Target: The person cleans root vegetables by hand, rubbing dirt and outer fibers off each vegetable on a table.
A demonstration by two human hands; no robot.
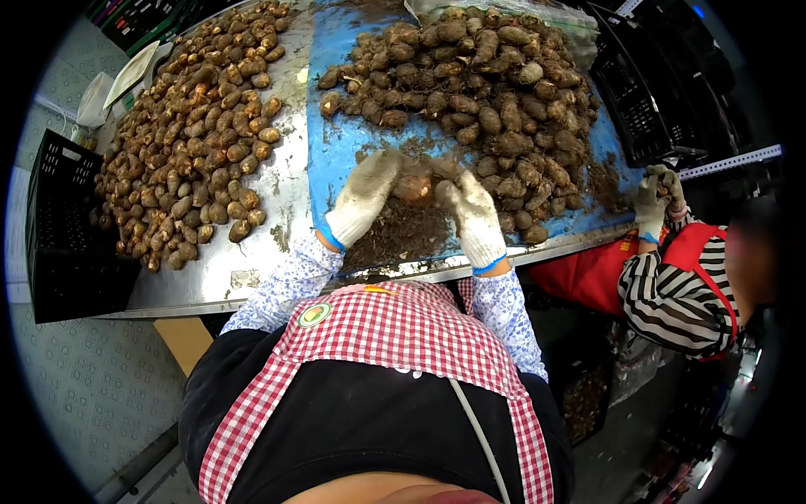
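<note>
My gloved left hand (369, 191) is closed around a brown taro corm (413, 186) with a pale patch on it. My gloved right hand (473, 214) is at the taro's right side, its fingers curled. Motion blurs the fingertips, so whatever they grip is unclear. Under both hands lies a heap of dark soil and root trimmings (395, 237). Beyond them, a large pile of hairy, dirty taros (495, 80) covers much of the blue sheet (329, 155).
Cleaner taros form a pile (197, 139) on the metal table (281, 189) at left. Black crates stand at the left edge (80, 260) and back right (625, 92). At right, a co-worker's gloved hands (653, 202) are over the table edge.
</note>
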